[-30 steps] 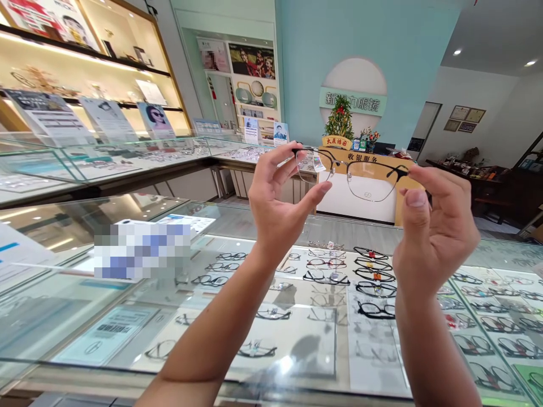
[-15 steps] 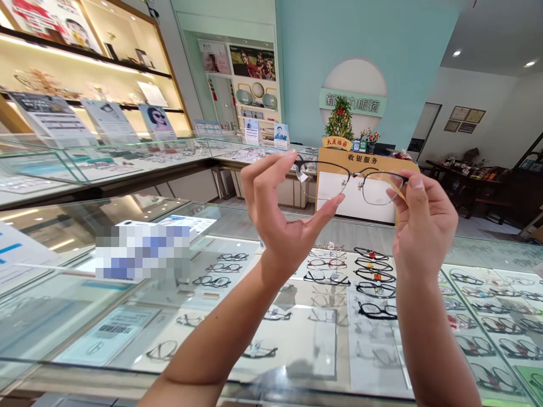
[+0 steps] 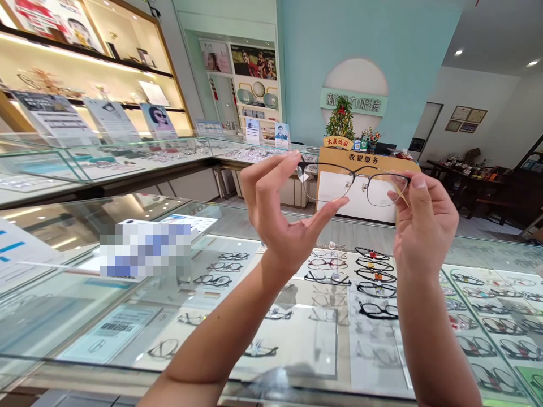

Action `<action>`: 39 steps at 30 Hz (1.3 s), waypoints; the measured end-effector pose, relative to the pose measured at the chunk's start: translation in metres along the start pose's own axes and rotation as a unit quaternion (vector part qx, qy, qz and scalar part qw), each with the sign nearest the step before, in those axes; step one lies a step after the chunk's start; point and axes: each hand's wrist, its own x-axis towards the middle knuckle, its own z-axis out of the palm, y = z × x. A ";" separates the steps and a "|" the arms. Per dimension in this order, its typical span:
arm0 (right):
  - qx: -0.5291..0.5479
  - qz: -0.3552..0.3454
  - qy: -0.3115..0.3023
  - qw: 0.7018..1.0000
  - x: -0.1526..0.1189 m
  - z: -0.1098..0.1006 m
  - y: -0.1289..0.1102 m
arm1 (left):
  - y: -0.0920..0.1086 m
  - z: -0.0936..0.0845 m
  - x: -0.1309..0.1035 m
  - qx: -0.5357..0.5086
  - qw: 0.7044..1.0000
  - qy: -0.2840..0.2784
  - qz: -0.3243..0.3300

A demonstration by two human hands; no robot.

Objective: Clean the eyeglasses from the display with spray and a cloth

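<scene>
A pair of glasses with a dark upper rim and thin metal lower rims is held up above the counter, lenses facing me. My left hand grips its left lens, fingers at the upper outer corner and thumb at the lower edge. At the right end, my right hand pinches the outer corner between thumb and fingers. A small white sticker shows on the left lens. Both forearms reach over the glass display case.
Rows of eyeglass frames lie inside the case below, with more at the right. A box with a blurred-out face rests on the glass at left. Beyond stand another showcase and a wooden cashier desk with a plant.
The glasses have shifted slightly to the right and tilted a little, right end lower. Both hands keep their grip on them.
</scene>
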 end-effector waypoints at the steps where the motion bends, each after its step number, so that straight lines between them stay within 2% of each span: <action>1: 0.000 -0.006 -0.001 1.000 0.000 0.000 -0.001 | -0.001 0.001 0.001 -0.003 1.000 -0.001 -0.001; 7: 0.017 -0.029 -0.021 0.999 -0.002 0.002 -0.004 | -0.003 0.004 0.001 -0.022 0.999 -0.016 -0.035; 13: 0.042 -0.005 -0.040 0.998 -0.002 0.002 -0.003 | -0.005 0.003 -0.004 -0.021 0.995 -0.061 -0.075; 26: 0.096 0.073 -0.054 0.991 0.001 0.001 -0.003 | 0.002 0.001 -0.002 0.023 0.996 -0.066 -0.061; 32: 0.077 0.077 -0.043 0.993 0.004 -0.004 0.002 | -0.001 0.002 -0.004 -0.036 0.996 -0.040 -0.077; 39: 0.074 0.072 -0.030 0.994 0.007 -0.009 0.006 | 0.006 0.007 -0.008 -0.128 0.985 -0.027 -0.109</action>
